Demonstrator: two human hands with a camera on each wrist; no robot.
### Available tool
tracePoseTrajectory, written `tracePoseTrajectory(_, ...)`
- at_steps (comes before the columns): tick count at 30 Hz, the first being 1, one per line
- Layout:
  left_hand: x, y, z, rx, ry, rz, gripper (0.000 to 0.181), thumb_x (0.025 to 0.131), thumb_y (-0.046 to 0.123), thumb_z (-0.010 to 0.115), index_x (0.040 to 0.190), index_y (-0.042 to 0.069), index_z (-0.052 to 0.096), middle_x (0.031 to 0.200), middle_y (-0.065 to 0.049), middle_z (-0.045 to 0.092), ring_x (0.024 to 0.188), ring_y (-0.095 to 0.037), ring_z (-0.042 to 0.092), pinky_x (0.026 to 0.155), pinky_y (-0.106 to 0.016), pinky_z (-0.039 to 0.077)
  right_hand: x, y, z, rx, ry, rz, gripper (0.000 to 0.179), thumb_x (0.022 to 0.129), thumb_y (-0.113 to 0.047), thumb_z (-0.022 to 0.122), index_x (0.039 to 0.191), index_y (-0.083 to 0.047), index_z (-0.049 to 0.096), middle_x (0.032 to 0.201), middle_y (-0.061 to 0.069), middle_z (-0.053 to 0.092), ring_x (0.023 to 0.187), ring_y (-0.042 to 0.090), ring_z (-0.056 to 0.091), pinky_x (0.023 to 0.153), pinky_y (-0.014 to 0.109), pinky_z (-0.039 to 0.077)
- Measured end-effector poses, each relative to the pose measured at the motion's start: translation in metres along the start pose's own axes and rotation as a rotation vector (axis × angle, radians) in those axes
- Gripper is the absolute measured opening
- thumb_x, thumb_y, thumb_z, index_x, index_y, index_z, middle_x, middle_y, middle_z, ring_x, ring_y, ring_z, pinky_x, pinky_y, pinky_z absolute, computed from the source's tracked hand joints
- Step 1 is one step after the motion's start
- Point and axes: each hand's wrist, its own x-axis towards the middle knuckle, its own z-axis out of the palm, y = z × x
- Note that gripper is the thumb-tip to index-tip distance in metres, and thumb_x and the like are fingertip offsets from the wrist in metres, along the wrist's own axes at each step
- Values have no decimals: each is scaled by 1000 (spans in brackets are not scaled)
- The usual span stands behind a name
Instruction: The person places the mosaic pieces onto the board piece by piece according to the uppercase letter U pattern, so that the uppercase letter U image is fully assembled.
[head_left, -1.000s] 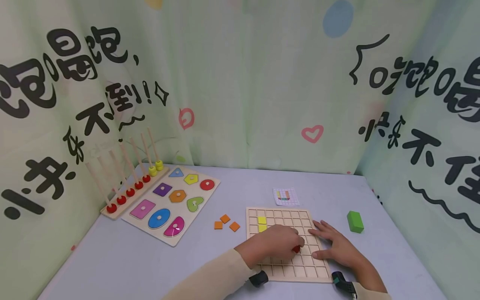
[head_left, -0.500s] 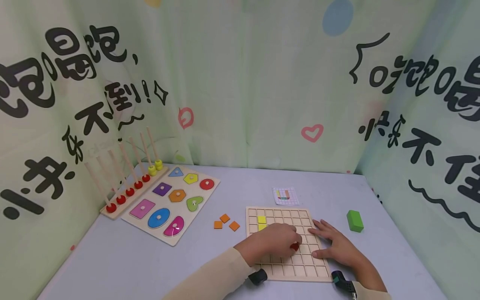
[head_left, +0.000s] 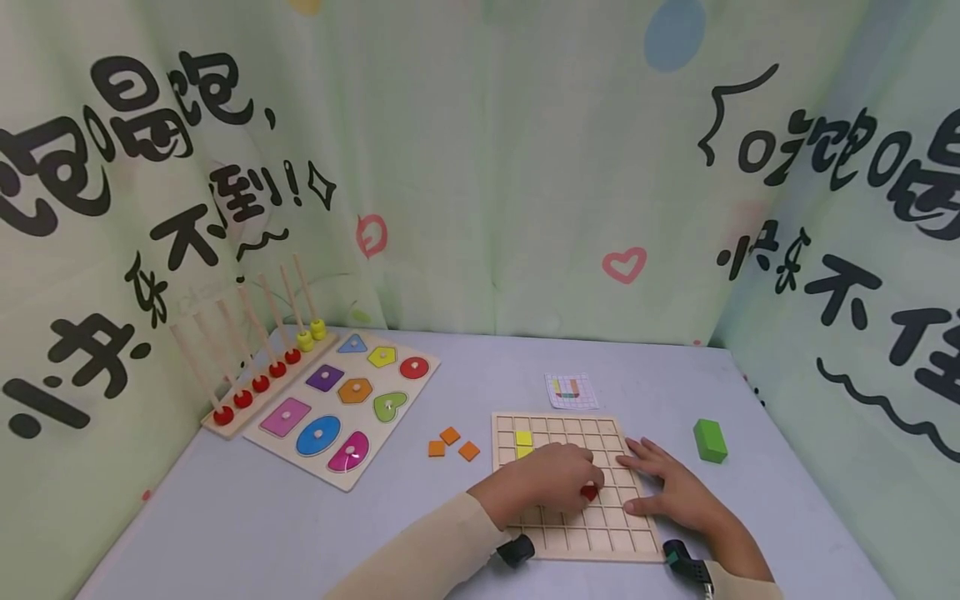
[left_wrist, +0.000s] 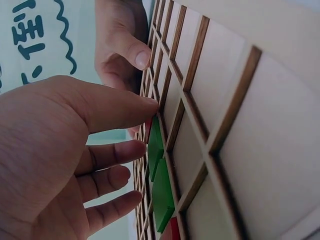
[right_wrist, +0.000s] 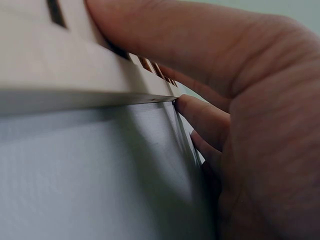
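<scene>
My left hand (head_left: 553, 477) is over the wooden grid board (head_left: 630, 546), pinching a red square tile (head_left: 589, 492) between thumb and forefinger, low at the cells. In the left wrist view the other fingers hang slightly bent, and beneath them green tiles (left_wrist: 162, 195) sit in the grid, with another red tile (left_wrist: 173, 230) at the lower edge. Yellow tiles (head_left: 523, 438) lie in the board's upper left cells, partly covered by the left hand. My right hand (head_left: 671, 492) rests on the board's right edge, thumb on top and fingers spread along the side, holding no tile.
Several loose orange tiles (head_left: 450, 437) lie left of the board. Behind it is a pattern card (head_left: 573, 392), and to the right a green block (head_left: 710, 442). A shape puzzle board (head_left: 348, 433) and a peg rack with beads (head_left: 258, 383) stand at the left.
The left hand has shifted very slightly left with the red tile, mostly in the first half second. The right hand stays in place on the board's edge.
</scene>
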Motion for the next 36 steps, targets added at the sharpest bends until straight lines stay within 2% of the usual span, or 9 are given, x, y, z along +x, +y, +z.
tracePoseTrajectory(8,-9,-6,-1,0,37,-7,27,89,27,69,115,32,70,93,16,56,77,0,48,70,-17,42,1,1,-1,12,-5,2,85,66,-47,84,137,-8,57,154,17,30,142,45,12,103,70,15)
tracePoseTrajectory(15,-30,-30,2,71,111,1,24,92,27,65,114,30,71,100,15,59,87,0,53,76,-18,45,1,-1,-1,34,-12,27,87,65,-47,85,137,-8,56,155,16,28,143,44,11,104,70,13)
tracePoseTrajectory(20,-48,-46,2,22,125,-67,22,92,27,66,113,29,72,97,14,59,83,-2,51,73,-19,45,1,-1,-1,38,-11,29,88,65,-47,85,138,-7,56,155,16,28,143,44,11,104,70,13)
tracePoseTrajectory(25,-67,-61,-1,-44,115,-141,23,91,24,66,113,25,73,100,13,61,87,-4,52,78,-21,47,0,-2,-1,37,-14,16,87,66,-46,85,137,-6,56,155,16,29,142,45,11,103,71,14)
tracePoseTrajectory(27,-73,-67,-1,-52,119,-161,23,91,23,66,113,24,73,102,12,61,90,-5,54,82,-22,47,-1,-2,-1,35,-15,4,85,66,-44,85,137,-6,56,155,17,29,142,46,12,102,71,14)
tracePoseTrajectory(36,-95,-93,4,-38,155,-222,24,89,21,69,112,21,73,102,9,64,90,-7,56,82,-23,49,0,-2,-1,21,-4,-27,83,67,-44,85,136,-6,58,154,17,31,141,47,13,102,71,15)
